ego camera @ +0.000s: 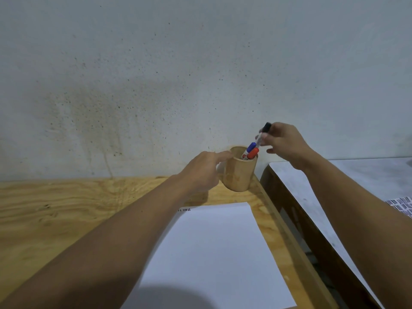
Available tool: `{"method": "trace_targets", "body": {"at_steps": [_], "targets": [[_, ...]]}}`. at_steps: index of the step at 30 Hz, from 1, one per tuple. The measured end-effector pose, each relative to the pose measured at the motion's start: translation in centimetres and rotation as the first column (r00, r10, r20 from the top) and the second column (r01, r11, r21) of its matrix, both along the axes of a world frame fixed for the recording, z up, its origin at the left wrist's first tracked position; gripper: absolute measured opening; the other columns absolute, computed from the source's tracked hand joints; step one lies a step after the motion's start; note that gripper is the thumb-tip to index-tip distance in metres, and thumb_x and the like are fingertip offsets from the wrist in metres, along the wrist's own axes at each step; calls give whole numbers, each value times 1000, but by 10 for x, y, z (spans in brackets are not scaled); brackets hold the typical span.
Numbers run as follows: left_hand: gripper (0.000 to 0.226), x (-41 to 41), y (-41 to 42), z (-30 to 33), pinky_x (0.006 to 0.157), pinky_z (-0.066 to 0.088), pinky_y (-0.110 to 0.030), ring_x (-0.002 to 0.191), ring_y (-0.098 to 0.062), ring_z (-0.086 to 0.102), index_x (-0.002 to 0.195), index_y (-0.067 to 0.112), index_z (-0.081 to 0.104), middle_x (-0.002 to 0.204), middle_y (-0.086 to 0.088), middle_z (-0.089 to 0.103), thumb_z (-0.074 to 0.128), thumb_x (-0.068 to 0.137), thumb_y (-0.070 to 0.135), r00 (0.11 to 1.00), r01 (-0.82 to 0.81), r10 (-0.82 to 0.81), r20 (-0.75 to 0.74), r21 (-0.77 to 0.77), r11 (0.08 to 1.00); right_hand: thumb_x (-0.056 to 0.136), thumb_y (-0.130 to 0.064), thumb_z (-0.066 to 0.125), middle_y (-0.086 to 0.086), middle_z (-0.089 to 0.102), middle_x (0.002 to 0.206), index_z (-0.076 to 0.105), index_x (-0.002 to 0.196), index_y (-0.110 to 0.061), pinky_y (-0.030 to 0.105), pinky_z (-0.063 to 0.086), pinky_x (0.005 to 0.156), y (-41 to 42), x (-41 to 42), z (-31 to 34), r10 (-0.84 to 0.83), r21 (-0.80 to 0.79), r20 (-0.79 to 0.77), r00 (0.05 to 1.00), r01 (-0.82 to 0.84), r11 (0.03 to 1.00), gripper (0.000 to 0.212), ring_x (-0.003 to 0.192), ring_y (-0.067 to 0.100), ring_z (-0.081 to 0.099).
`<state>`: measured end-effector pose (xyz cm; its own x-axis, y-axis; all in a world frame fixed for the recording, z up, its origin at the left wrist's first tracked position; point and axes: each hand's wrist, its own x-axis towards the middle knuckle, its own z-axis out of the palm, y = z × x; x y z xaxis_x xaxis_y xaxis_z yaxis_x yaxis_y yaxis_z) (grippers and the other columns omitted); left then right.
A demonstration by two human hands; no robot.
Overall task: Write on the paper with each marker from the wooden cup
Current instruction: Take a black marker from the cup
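A wooden cup [239,172] stands at the back right corner of the plywood table [66,204], close to the wall. My left hand [204,172] grips the cup's left side, forefinger along the rim. A blue-capped marker [252,147] and a red-capped marker [253,153] lean inside the cup. My right hand [284,144] pinches a black-capped marker [263,132] just above the cup's right rim, its lower end hidden behind the other markers. A white sheet of paper [214,253] lies in front of the cup, partly under my left forearm.
A grey, speckled wall rises right behind the table. To the right, across a narrow gap, is a second table with a grey top [312,186] and dark wooden edge. A patterned printed sheet [401,207] lies at that table's right edge.
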<state>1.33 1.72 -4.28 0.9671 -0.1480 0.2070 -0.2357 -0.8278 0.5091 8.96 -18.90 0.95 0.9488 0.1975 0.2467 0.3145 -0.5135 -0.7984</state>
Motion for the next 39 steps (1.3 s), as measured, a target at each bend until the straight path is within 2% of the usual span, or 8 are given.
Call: {"method": "trace_targets", "body": {"at_steps": [6,8,11,16,24,31,35,39], "targets": [[74,-4,-3,7,68,46,-26,109,-28,60,138,32,43,118,-10,63,48,76,-8,999,40,-40,-11,27,999,104,-18,40,7,60,96,53,128,-16,38,59,83,2,-15,38,-72,244,263,962,6,970,28,85,15,68],[66,-9,-5,15,81,48,-28,115,-30,56,140,28,44,128,-7,60,48,81,-3,999,46,-46,9,2,999,101,-21,48,5,59,93,57,131,-23,30,60,70,3,-25,48,-23,282,302,953,-66,957,31,73,11,66],[53,-17,-8,31,107,38,-30,129,-19,48,138,19,47,142,-3,51,56,87,10,992,-27,49,112,-190,981,90,-21,68,7,68,89,67,117,-16,27,57,55,6,-42,54,58,169,305,951,-114,979,27,61,12,67],[51,-29,-2,61,88,55,-29,94,-20,66,133,15,52,120,-2,65,67,85,7,986,-5,109,129,-620,784,83,-16,74,14,74,84,73,91,-6,28,58,55,14,-62,58,195,-26,137,971,-193,981,14,66,13,72],[12,-55,19,62,69,59,-27,68,-24,65,93,-2,71,76,-15,68,62,85,-3,993,32,51,109,-643,765,87,-5,66,10,77,77,71,94,-1,26,51,50,31,-89,50,380,-96,-69,923,-385,918,10,62,16,67],[12,-68,54,45,75,60,-44,46,-17,62,82,-6,69,61,-13,61,64,87,4,985,-173,138,-105,-656,735,84,-7,72,1,76,79,69,86,-13,32,57,64,44,-101,17,357,-305,191,914,-290,907,8,71,18,71],[6,-75,74,31,72,61,-40,56,-19,60,87,-4,68,73,-14,60,66,83,-1,963,-269,216,-161,-618,739,95,-3,56,4,71,73,68,94,-4,28,53,56,38,-110,8,385,-58,57,921,-381,923,11,59,16,67],[8,-77,80,10,72,60,-34,66,-19,64,85,2,71,69,-6,62,70,78,0,929,-362,340,-145,-543,758,95,10,41,19,69,84,68,106,4,33,58,60,41,-118,-3,511,569,-284,812,-286,771,30,67,26,65]]}}
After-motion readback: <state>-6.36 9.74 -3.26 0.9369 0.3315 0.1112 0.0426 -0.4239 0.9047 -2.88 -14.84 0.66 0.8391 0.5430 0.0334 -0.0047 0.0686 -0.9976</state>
